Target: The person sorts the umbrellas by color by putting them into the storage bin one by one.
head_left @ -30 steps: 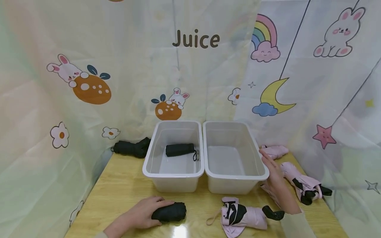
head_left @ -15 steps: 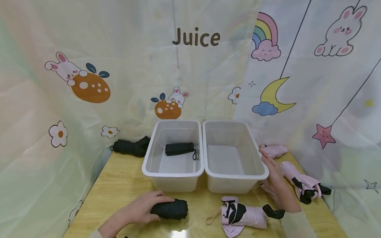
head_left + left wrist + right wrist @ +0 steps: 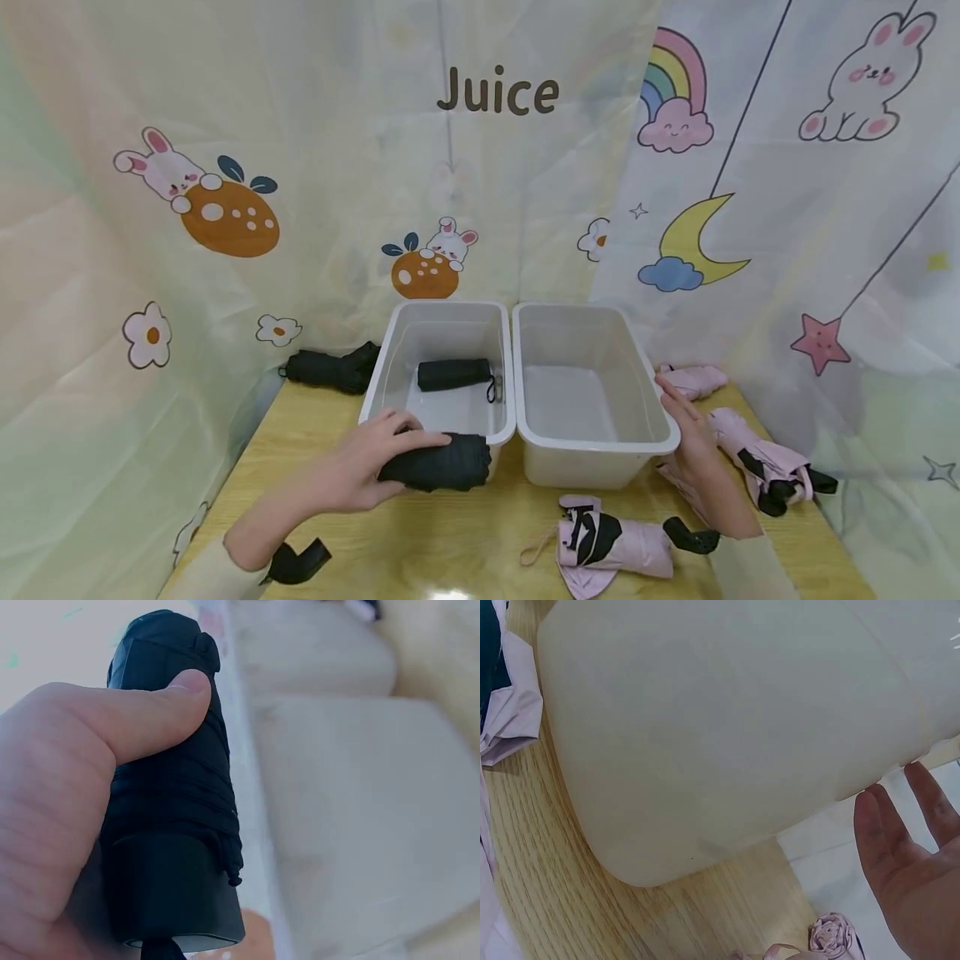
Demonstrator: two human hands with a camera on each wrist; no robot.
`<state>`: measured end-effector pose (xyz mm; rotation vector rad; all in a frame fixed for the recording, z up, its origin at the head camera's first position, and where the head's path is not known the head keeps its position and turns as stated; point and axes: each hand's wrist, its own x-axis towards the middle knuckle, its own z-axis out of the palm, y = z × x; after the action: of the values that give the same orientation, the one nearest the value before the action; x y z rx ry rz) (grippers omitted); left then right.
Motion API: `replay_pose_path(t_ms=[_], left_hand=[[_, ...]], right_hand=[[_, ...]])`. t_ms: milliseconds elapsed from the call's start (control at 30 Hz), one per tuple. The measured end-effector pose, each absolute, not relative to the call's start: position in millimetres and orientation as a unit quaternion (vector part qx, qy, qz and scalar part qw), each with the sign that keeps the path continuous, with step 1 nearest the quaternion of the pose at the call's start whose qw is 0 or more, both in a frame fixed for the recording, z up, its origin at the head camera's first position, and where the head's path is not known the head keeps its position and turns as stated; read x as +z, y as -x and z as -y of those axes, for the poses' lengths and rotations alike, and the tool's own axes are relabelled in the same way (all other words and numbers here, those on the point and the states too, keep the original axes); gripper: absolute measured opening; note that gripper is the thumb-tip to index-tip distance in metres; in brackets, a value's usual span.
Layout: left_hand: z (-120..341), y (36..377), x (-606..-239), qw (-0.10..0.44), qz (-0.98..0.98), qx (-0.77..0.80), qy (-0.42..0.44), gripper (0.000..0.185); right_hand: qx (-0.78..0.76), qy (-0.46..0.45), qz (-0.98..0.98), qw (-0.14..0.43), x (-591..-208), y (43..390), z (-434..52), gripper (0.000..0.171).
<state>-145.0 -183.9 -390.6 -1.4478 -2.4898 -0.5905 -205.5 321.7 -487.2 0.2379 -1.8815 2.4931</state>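
My left hand (image 3: 367, 462) grips a folded black umbrella (image 3: 442, 463), raised in front of the left white bin (image 3: 378, 392). In the left wrist view the thumb lies across the wrapped canopy of that umbrella (image 3: 169, 780), its dark handle end toward the camera. A second black umbrella (image 3: 452, 375) lies inside the left bin. My right hand (image 3: 693, 450) rests its fingers against the outer right side of the right white bin (image 3: 596, 467). The right wrist view shows straight fingertips (image 3: 870, 806) touching this bin's wall (image 3: 727, 750).
A pink folded umbrella (image 3: 622, 546) lies on the wooden table (image 3: 420, 558) at the front. More pink umbrellas (image 3: 757, 458) lie right of the bins. Another black umbrella (image 3: 330, 369) sits at the back left. Printed curtains (image 3: 517, 192) hang behind and at the sides.
My left hand has lifted the black umbrella off the table and moved it up and forward to the left bin's front rim. My right hand stays against the right bin.
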Motion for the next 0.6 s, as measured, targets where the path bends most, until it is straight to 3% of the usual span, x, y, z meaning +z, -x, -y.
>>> replay_pose_path(t_ms=[133,267,600], left_hand=[[182.0,172.6,-373.4,0.119,0.850,-0.201,0.472,0.079],[181.7,204.0,-363.0,0.104,0.856,-0.224,0.454,0.075],[172.4,271.4,-366.3,-0.005,0.855,-0.315,0.413,0.074]], right_hand=[[0.800,-0.087,0.594,0.003,-486.3,204.4,-322.2,0.051],[0.808,-0.087,0.583,-0.010,-484.0,204.6,-322.0,0.048],[0.794,-0.087,0.601,-0.004,-485.5,204.2,-322.8,0.050]])
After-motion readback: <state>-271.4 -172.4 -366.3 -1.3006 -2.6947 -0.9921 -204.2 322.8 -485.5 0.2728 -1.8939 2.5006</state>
